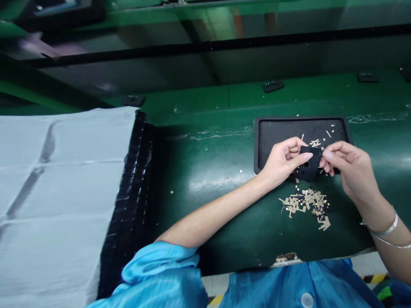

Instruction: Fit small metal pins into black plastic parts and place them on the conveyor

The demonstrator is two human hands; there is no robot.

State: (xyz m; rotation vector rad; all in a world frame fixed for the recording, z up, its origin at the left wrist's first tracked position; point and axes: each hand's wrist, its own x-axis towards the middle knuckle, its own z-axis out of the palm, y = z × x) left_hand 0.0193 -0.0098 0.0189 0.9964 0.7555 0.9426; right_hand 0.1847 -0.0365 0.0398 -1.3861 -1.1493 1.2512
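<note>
Over the front part of a black tray (pixel 279 128), my left hand (pixel 285 158) pinches a flat black sheet piece with small cut-outs (pixel 308 167) between thumb and fingers. My right hand (pixel 349 164) has its thumb and fingertips pressed together at the right edge of the same piece. Whether a small scrap is also between those fingertips cannot be made out. Several pale, thin offcuts (pixel 315 143) lie in the tray just behind the hands. Below the hands, a loose heap of small cream and black scraps (pixel 306 201) is spread on the green table.
Tall stacks of black trays (pixel 128 188) topped with a whitish cover (pixel 73 184) stand on the left. Small flat black pieces (pixel 272 86) lie along the back of the green tabletop (pixel 205 171). The table's front edge has a chipped spot (pixel 287 258).
</note>
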